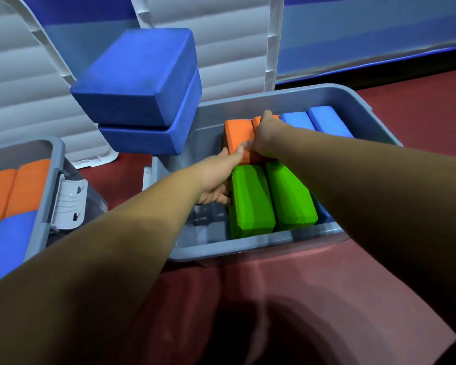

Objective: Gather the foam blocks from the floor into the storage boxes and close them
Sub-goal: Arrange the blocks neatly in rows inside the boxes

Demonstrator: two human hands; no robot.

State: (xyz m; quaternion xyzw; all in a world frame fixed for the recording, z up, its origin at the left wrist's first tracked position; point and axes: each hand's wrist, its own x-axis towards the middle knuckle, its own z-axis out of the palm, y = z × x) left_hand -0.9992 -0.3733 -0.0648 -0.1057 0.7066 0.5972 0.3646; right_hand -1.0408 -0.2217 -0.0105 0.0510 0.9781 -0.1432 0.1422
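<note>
Both hands in right storage box [248, 248]: L hand [216, 177] pinches left orange block [238, 135] at near end, thumb on top; R hand [266, 138] curls over 2nd orange block [256, 123] beside it. Risk: hard shoving could jog the box & topple the dark blue blocks [140, 83] stacked at its far-left corner.

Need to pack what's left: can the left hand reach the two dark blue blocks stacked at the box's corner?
Probably yes. The dark blue blocks sit close by, up and left of the left hand, with nothing between. It must first release the orange block it grips.
</note>
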